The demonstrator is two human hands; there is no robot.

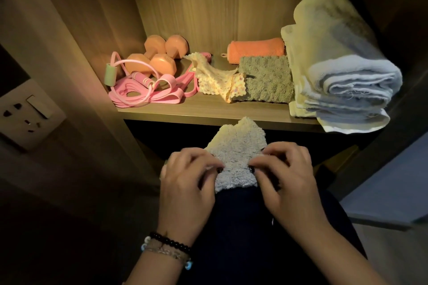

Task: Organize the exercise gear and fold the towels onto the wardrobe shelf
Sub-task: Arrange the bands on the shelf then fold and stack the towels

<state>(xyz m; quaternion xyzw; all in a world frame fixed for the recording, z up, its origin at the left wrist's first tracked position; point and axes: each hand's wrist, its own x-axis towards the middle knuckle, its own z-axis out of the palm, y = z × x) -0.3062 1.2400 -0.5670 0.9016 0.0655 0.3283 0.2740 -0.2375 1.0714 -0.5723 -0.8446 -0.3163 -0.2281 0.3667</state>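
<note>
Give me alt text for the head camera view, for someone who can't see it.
Both hands, left hand and right hand, pinch a small fluffy towel below a wardrobe shelf holding orange dumbbells, pink resistance bands and folded towels.

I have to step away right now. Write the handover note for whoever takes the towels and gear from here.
Left hand and right hand both pinch the small fluffy towel over the lap, mid-fold.
On the shelf: dumbbells and pink bands at left; rolled orange towel, green towel and big folded towel at right.
Left: finish this fold, shelve it, then fold the loose yellow cloth.
</note>
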